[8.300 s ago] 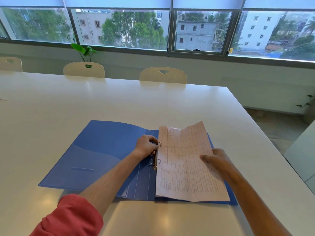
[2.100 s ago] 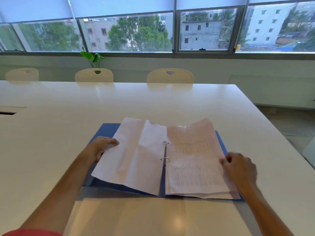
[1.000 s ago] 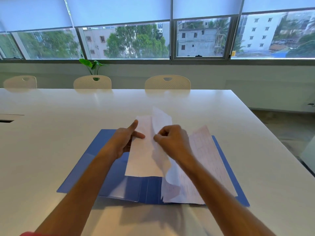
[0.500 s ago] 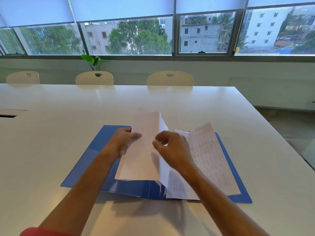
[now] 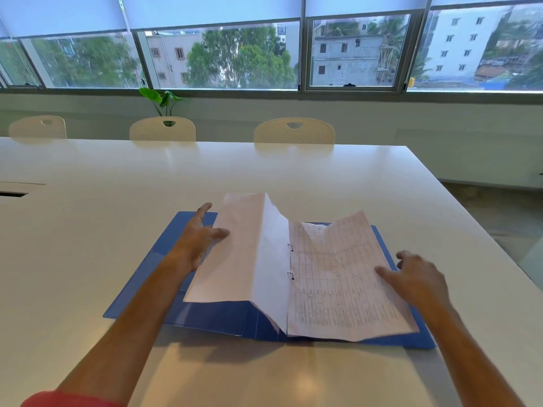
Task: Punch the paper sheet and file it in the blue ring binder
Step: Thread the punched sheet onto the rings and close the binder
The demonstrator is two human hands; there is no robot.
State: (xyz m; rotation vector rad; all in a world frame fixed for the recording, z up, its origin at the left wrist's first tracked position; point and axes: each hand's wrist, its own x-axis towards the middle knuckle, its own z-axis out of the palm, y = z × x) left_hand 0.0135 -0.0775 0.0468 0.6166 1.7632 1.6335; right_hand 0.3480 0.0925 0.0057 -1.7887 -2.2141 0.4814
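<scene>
The blue ring binder (image 5: pixel 205 314) lies open on the white table. Two metal rings (image 5: pixel 290 261) stand at its spine with sheets threaded on them. A creased blank sheet (image 5: pixel 238 257) arches up over the left half. A printed grid sheet (image 5: pixel 338 280) lies on the right half. My left hand (image 5: pixel 197 239) is at the blank sheet's left edge, fingers spread, thumb touching the paper. My right hand (image 5: pixel 414 277) rests with relaxed fingers on the grid sheet's right edge.
The white table (image 5: pixel 264 177) stretches far ahead and to the left. Its right edge drops to the floor near the binder. Three cream chairs (image 5: pixel 293 131) stand along the far side, with a potted plant (image 5: pixel 163 101) under the window. A cable slot (image 5: pixel 13 194) is at far left.
My hands have moved apart from the sheet's top near the spine. The blank sheet now drapes over the left half, the right hand has gone to the grid sheet's right edge.
</scene>
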